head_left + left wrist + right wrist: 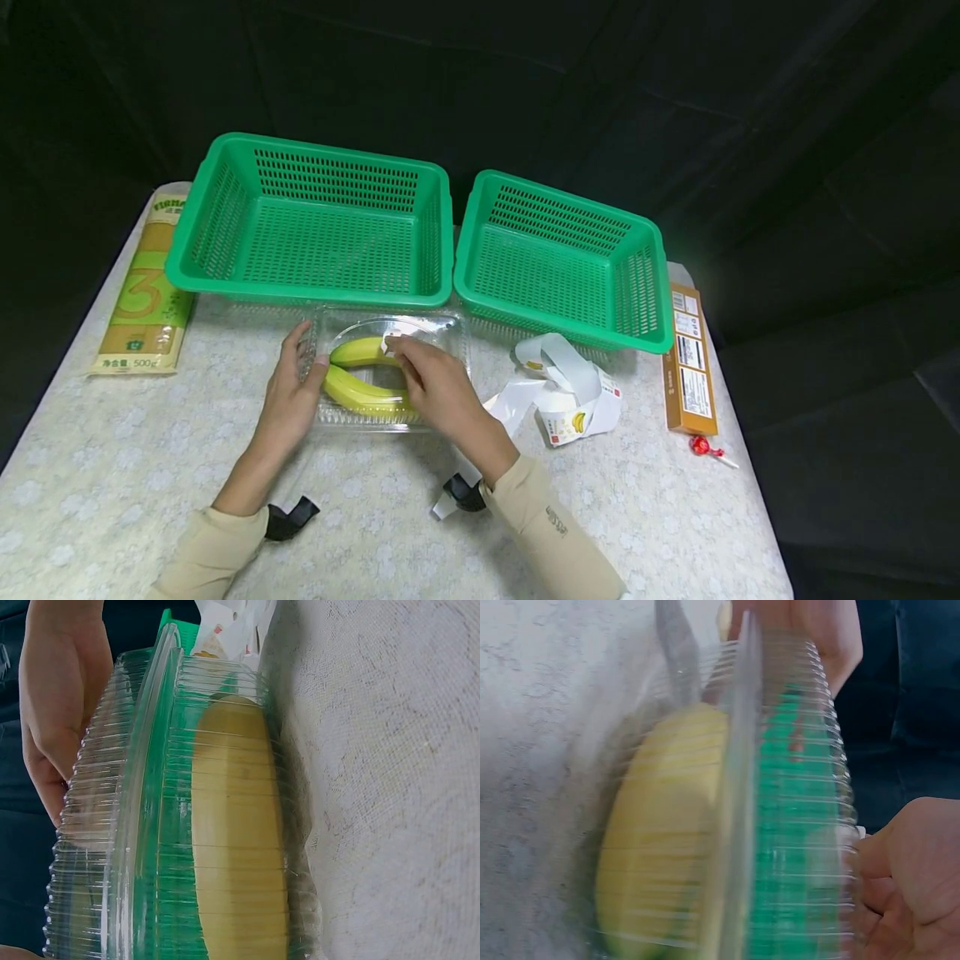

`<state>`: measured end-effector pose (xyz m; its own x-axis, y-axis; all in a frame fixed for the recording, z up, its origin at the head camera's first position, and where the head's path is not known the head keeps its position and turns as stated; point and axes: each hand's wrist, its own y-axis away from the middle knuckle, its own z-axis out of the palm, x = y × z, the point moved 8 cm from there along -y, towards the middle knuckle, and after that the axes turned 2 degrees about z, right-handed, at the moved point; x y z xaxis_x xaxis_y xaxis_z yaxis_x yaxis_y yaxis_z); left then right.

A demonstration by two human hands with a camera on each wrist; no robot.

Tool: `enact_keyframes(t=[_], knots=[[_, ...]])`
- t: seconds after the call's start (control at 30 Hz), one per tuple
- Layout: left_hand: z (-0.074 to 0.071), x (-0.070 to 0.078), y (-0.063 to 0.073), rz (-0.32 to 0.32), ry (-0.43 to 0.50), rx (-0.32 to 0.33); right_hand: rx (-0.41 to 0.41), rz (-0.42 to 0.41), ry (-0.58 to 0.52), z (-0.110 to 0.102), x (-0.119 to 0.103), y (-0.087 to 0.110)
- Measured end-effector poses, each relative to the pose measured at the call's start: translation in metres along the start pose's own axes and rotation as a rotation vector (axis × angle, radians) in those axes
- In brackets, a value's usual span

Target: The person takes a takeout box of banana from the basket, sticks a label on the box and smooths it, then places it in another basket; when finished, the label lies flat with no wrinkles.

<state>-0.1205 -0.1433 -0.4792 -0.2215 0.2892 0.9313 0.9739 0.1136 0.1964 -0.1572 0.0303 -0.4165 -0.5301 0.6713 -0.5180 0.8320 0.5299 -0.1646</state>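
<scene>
Right hand (444, 385) pinches a white label (387, 344) between thumb and finger at the lid of a clear box (360, 426); left hand (292, 393) touches the box's left side, thumb spread from fingers; two bananas (363, 397) lie inside; the box sits on the table (112, 500) before green baskets (322, 295); a loose strip (570, 404) lies at right.

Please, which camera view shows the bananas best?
The head view: both bananas show there from above, though the right hand hides part of them. The left wrist view shows one banana through the ribbed box, cut off by the frame; the right wrist view also shows one, but blurred.
</scene>
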Motion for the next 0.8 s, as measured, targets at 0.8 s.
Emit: enact_keyframes(t=[0.8], knots=[[0.0003, 0.0016, -0.0004, 0.004, 0.007, -0.004, -0.057, 0.024, -0.08, 0.0061, -0.0011, 0.0101]])
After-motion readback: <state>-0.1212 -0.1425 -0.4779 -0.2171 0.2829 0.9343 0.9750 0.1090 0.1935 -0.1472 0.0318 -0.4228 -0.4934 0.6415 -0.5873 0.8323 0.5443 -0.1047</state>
